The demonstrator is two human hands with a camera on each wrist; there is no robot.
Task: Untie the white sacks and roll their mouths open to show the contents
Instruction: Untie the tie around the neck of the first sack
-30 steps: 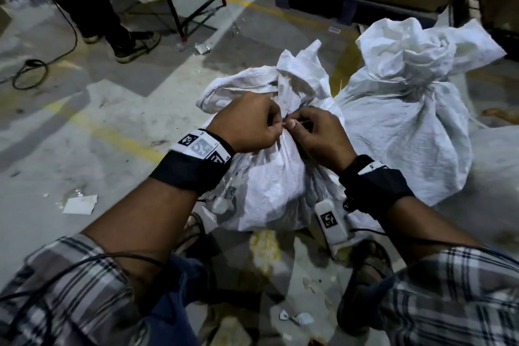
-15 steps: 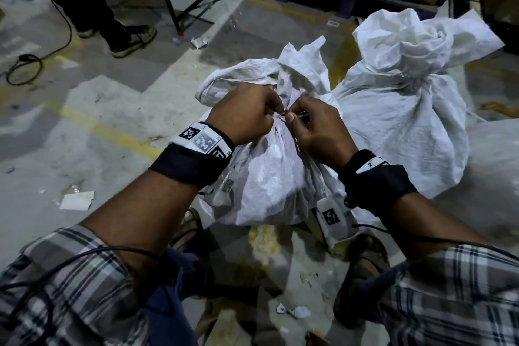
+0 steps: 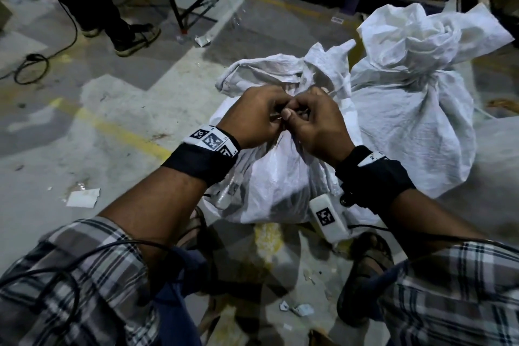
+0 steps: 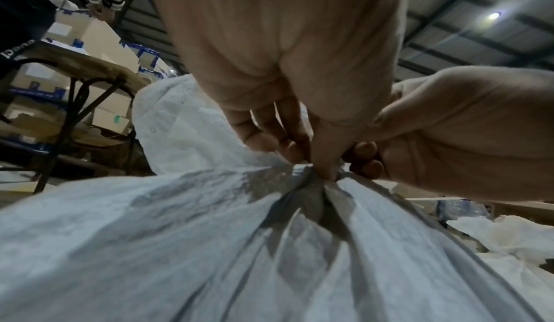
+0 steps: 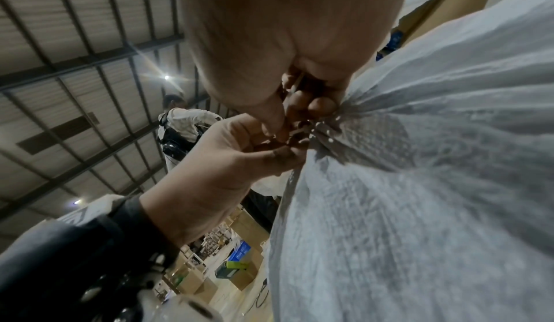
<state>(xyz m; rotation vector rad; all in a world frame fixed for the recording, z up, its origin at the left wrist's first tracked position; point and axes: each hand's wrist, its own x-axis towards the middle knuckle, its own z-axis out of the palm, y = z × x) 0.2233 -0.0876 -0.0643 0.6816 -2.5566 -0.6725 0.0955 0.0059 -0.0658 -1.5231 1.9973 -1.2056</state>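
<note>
Both hands meet at the cinched neck of the near sack [image 3: 269,182], left hand [image 3: 252,116] and right hand [image 3: 317,123] each pinching the tie right under their fingertips, probably so the knot can't slip while it's picked loose.

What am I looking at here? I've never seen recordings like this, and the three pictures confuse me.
No machine: a person wears three cameras. The head view looks down at both hands; each wrist view looks along one hand from below. The left hand and right hand pinch the tied neck of the near white sack standing on the concrete floor; what binds the neck is hidden by the fingers. A second tied sack stands behind it. The wristbands carry printed markers. Paper scraps lie around.
</note>
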